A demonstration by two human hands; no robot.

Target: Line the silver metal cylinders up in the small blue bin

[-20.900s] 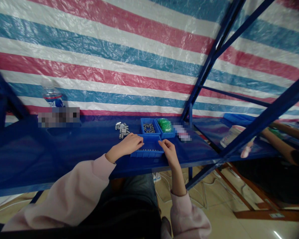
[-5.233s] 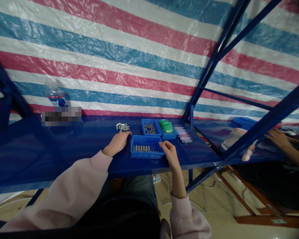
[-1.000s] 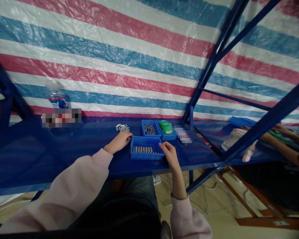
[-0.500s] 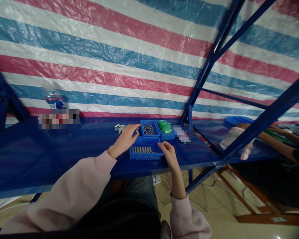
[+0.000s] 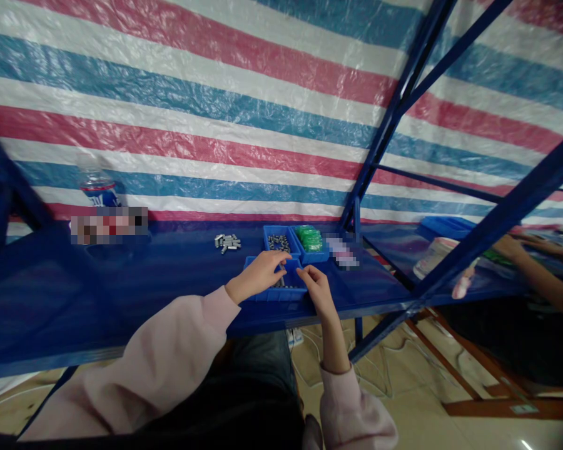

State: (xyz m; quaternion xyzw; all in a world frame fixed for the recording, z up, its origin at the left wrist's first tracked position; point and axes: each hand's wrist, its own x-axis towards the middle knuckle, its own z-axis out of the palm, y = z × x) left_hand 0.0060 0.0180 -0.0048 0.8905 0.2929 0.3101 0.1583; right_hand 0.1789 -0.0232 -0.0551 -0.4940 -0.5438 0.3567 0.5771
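Note:
My left hand hovers over the near blue tray, fingers drawn together in a pinch; what they hold is too small to make out. A row of small metal cylinders lies in that tray, mostly hidden under the hand. My right hand is curled on the tray's right rim. A small heap of loose metal cylinders lies on the blue shelf to the back left. Behind the near tray stand a tray of dark metal parts and a tray of green parts.
A water bottle stands at the back left against the striped tarp. Blue frame posts rise on the right. Beyond them are a white container, another blue tray and another person's arm.
My left hand has come from the loose heap at the back left, across and down over the near tray. The heap has shrunk since the earliest frame. My right hand has stayed on the rim.

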